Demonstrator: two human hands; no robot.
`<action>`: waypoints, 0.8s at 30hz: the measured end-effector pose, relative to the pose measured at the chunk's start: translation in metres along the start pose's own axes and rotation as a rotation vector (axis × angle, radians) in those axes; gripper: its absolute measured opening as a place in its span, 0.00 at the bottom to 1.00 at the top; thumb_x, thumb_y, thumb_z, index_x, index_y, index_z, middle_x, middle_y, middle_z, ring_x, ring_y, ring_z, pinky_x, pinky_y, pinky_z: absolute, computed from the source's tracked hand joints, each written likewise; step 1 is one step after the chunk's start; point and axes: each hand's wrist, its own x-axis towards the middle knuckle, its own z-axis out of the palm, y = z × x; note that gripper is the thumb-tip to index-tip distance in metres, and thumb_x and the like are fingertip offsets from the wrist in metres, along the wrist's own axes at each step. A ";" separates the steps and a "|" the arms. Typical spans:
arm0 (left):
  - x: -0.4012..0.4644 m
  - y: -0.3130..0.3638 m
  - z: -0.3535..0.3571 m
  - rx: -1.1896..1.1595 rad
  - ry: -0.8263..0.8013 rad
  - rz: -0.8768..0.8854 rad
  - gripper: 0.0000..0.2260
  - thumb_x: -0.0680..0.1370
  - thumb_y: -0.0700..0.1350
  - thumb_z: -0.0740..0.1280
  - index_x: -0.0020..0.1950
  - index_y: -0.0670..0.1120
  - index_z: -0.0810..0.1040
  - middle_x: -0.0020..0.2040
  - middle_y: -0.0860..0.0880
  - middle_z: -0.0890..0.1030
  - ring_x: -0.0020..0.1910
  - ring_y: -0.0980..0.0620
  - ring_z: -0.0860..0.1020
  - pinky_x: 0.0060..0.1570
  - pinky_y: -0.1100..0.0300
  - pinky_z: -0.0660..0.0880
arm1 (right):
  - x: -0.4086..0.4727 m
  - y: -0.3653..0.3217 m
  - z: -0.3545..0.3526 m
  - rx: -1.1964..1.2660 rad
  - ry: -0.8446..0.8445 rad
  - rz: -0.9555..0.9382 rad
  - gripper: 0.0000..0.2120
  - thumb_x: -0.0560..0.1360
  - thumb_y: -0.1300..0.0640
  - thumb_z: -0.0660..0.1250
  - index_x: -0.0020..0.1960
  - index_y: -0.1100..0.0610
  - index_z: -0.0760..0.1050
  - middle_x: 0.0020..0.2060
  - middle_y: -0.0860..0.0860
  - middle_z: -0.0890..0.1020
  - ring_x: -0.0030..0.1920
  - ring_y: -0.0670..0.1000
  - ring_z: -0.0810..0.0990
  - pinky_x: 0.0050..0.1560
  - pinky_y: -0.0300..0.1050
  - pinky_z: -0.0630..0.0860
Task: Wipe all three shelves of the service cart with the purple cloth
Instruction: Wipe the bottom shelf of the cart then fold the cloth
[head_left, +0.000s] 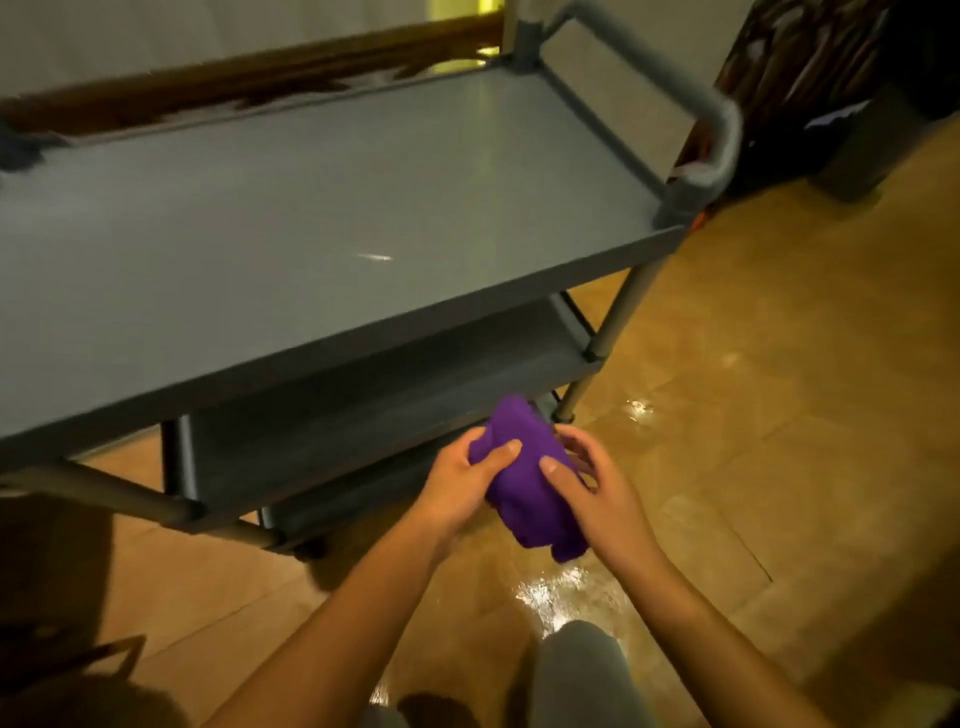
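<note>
The grey service cart fills the upper left, its top shelf (311, 208) bare and its middle shelf (395, 384) in shadow below. Only a dark strip of the bottom shelf (358, 493) shows. A bunched purple cloth (524, 478) hangs in the air in front of the cart's near right corner, over the floor. My left hand (462, 483) grips its left side with the thumb on top. My right hand (587, 483) grips its right side. The cloth's lower end droops below both hands.
The cart's grey push handle (717, 135) rises at its right end. A dark cabinet or bin (852, 104) stands at the upper right. The glossy tan floor (753, 364) spreads to the right. My knee (582, 670) shows at the bottom.
</note>
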 end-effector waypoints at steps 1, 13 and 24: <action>-0.018 0.021 0.011 0.008 -0.009 0.008 0.11 0.75 0.48 0.75 0.56 0.50 0.82 0.52 0.47 0.87 0.52 0.46 0.85 0.53 0.49 0.83 | -0.007 -0.023 -0.015 0.067 0.011 0.091 0.30 0.66 0.35 0.73 0.66 0.43 0.75 0.61 0.42 0.83 0.61 0.44 0.82 0.55 0.36 0.79; -0.117 0.157 0.139 0.196 -0.015 0.334 0.29 0.74 0.51 0.75 0.72 0.61 0.68 0.55 0.52 0.83 0.49 0.58 0.85 0.44 0.60 0.83 | -0.060 -0.176 -0.157 0.335 0.170 -0.020 0.14 0.76 0.57 0.74 0.58 0.43 0.81 0.54 0.46 0.88 0.54 0.48 0.86 0.49 0.39 0.82; -0.112 0.193 0.218 0.099 -0.169 0.324 0.36 0.68 0.61 0.76 0.74 0.63 0.67 0.65 0.58 0.78 0.62 0.59 0.80 0.55 0.60 0.80 | -0.044 -0.216 -0.257 0.275 -0.110 -0.121 0.12 0.79 0.60 0.70 0.60 0.48 0.82 0.54 0.49 0.88 0.55 0.49 0.86 0.50 0.38 0.81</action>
